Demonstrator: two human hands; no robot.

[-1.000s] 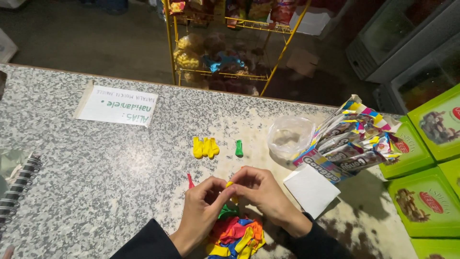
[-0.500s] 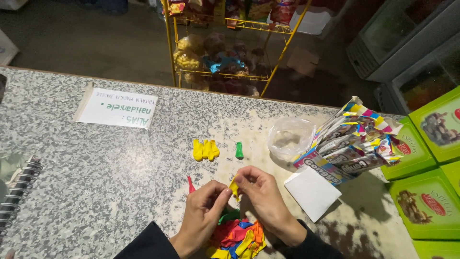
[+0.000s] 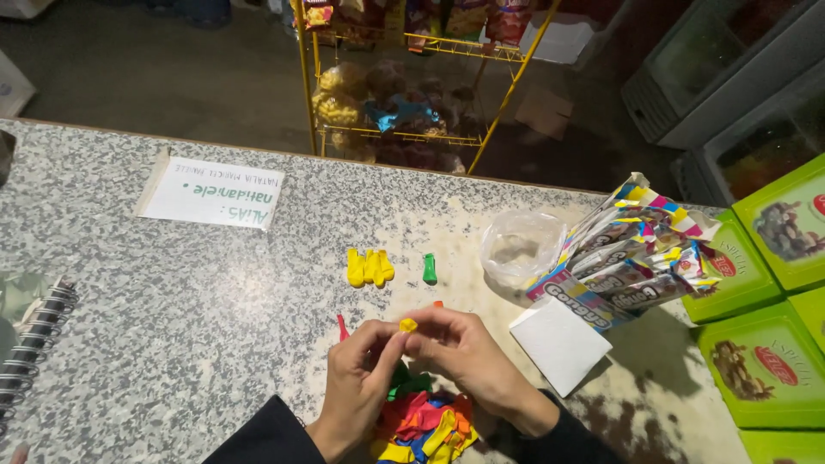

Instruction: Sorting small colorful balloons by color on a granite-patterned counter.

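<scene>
Both hands meet over a grey speckled counter (image 3: 172,326). My left hand (image 3: 359,387) and my right hand (image 3: 464,352) pinch one small yellow balloon (image 3: 407,325) between their fingertips. Under the hands lies a heap of uninflated balloons (image 3: 425,425) in red, yellow, blue, orange and green. Farther out on the counter rest a few yellow balloons (image 3: 369,267) side by side and one green balloon (image 3: 430,268). A red balloon (image 3: 342,327) lies just left of my left hand.
A clear plastic bag (image 3: 520,247) and a stack of colourful packets (image 3: 632,249) sit at the right, with a white card (image 3: 560,342) in front. Green boxes (image 3: 765,292) line the right edge. A paper label (image 3: 213,192) is taped at left; a spiral notebook (image 3: 30,344) lies far left.
The yellow balloon has risen slightly between the fingertips, and both hands have drawn a little closer together over the heap.
</scene>
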